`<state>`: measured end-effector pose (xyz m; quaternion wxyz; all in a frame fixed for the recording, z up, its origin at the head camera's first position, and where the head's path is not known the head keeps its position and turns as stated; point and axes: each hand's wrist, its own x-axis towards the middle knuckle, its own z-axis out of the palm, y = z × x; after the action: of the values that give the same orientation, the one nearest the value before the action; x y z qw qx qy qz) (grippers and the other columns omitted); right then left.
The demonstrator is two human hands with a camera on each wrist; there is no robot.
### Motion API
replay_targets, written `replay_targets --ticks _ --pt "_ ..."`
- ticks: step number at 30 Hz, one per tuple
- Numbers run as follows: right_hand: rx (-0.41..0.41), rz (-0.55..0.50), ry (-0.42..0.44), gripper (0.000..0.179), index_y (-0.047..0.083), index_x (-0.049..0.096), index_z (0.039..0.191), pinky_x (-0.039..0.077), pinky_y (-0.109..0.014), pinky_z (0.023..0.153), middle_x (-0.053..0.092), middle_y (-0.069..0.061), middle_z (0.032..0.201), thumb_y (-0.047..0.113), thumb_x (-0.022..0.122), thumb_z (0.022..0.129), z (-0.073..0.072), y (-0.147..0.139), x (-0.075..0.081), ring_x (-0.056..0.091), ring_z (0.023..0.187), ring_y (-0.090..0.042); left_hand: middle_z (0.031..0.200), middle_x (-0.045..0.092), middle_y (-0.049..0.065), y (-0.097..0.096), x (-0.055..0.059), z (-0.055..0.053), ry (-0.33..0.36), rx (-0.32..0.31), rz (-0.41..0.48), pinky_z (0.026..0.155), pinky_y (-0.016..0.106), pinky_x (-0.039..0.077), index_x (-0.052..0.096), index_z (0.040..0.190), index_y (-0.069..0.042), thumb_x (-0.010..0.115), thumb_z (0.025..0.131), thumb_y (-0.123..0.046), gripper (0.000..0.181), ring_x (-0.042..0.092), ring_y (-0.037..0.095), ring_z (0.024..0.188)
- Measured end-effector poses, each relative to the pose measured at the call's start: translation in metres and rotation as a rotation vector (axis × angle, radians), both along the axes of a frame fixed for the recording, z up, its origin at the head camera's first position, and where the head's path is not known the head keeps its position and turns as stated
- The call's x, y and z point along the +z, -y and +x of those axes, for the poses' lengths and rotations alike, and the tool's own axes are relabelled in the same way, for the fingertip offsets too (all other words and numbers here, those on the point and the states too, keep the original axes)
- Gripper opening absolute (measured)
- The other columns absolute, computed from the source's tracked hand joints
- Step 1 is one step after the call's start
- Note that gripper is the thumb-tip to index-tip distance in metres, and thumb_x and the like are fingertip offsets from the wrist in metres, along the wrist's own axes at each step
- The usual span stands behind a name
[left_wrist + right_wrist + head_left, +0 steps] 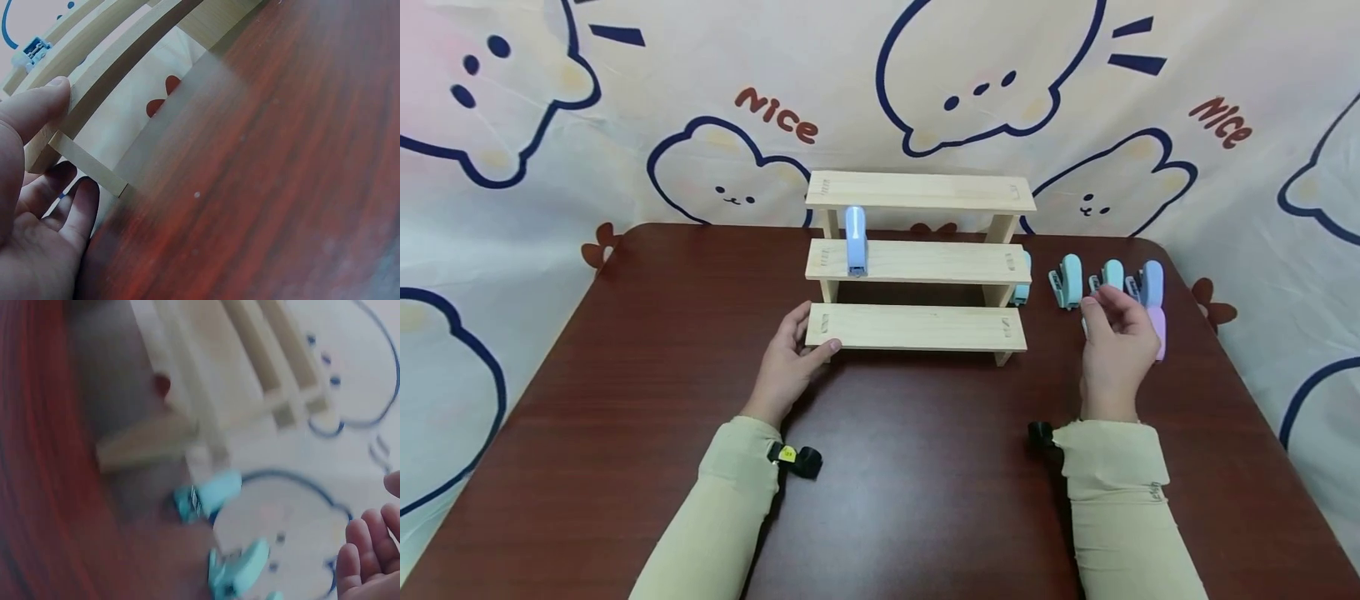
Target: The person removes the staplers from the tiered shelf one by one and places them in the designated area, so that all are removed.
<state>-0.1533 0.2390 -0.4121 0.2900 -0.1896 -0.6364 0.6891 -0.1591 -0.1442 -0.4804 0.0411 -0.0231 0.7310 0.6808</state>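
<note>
A three-tier wooden rack [917,327] stands on the table. My left hand [790,358] grips the left end of its lowest board, thumb on the board's face and the other fingers [81,206] around the end and beneath. A blue stapler [856,242] is on the middle tier, towards the left. Over on the right, my right hand [1116,350] hovers by a group of staplers with its fingers loosely bent; no object shows in it in the right wrist view. Near it are a teal stapler [1070,282], a second teal stapler [1112,272], a blue stapler [1152,283] and a purple stapler [1158,329], partly covered by the hand.
Another teal stapler [215,497] sits beside the rack's right side, partly behind it in the head view. Brown wood-grain table [880,483] extends in front of the rack. A printed cloth [850,75] hangs behind and at both sides.
</note>
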Motion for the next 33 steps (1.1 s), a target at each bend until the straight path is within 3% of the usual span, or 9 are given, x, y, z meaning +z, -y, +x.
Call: replay_targets --ticks 7,12,18,21,26,33 --pt "0.209 0.233 -0.037 0.027 0.005 0.072 0.118 0.05 -0.02 0.088 0.068 -0.012 0.117 0.013 0.074 0.092 -0.005 0.038 0.014 0.062 0.104 -0.017 0.156 0.043 0.005 0.003 0.0 0.002 -0.016 0.017 -0.014 0.077 0.021 0.055 0.027 0.158 -0.012 0.075 0.092 -0.01 0.082 0.06 0.023 0.111" --pt "0.343 0.424 -0.021 0.032 0.001 0.068 0.123 0.05 -0.022 0.09 0.068 -0.011 0.117 0.013 0.071 0.094 -0.011 0.053 0.023 0.062 0.105 -0.016 0.156 0.043 0.005 0.001 0.001 0.001 -0.016 -0.003 -0.002 0.079 0.021 0.054 0.028 0.158 -0.012 0.076 0.091 -0.01 0.083 0.058 0.024 0.117" --pt "0.465 0.656 -0.018 0.034 0.003 0.068 0.123 0.046 -0.039 0.097 0.069 -0.01 0.119 0.017 0.072 0.093 -0.025 0.078 0.032 0.06 0.113 -0.022 0.155 0.044 0.005 0.001 0.001 0.001 -0.005 0.01 -0.003 0.079 0.021 0.055 0.028 0.158 -0.014 0.076 0.091 -0.01 0.082 0.059 0.024 0.116" --pt "0.526 0.684 -0.012 0.032 0.005 0.069 0.122 0.045 -0.043 0.102 0.07 -0.007 0.119 0.019 0.072 0.093 -0.032 0.094 0.035 0.061 0.117 -0.022 0.156 0.043 0.006 0.002 0.002 0.002 -0.01 0.006 -0.004 0.079 0.021 0.054 0.028 0.158 -0.013 0.076 0.091 -0.01 0.082 0.058 0.024 0.118" --pt "0.64 0.677 0.013 0.033 0.008 0.068 0.124 0.051 -0.042 0.097 0.07 -0.005 0.121 0.021 0.07 0.094 -0.042 0.116 0.036 0.065 0.113 -0.021 0.156 0.042 0.006 0.002 0.003 0.003 -0.015 0.002 -0.007 0.08 0.02 0.054 0.027 0.158 -0.012 0.076 0.091 -0.01 0.083 0.056 0.024 0.121" --pt "0.71 0.654 -0.012 0.032 0.005 0.067 0.124 0.052 -0.035 0.095 0.071 -0.006 0.119 0.019 0.07 0.095 -0.052 0.142 0.035 0.066 0.11 -0.019 0.156 0.043 0.005 0.002 0.003 0.003 -0.019 0.012 -0.014 0.08 0.02 0.053 0.029 0.158 -0.011 0.077 0.09 -0.01 0.083 0.056 0.023 0.121"
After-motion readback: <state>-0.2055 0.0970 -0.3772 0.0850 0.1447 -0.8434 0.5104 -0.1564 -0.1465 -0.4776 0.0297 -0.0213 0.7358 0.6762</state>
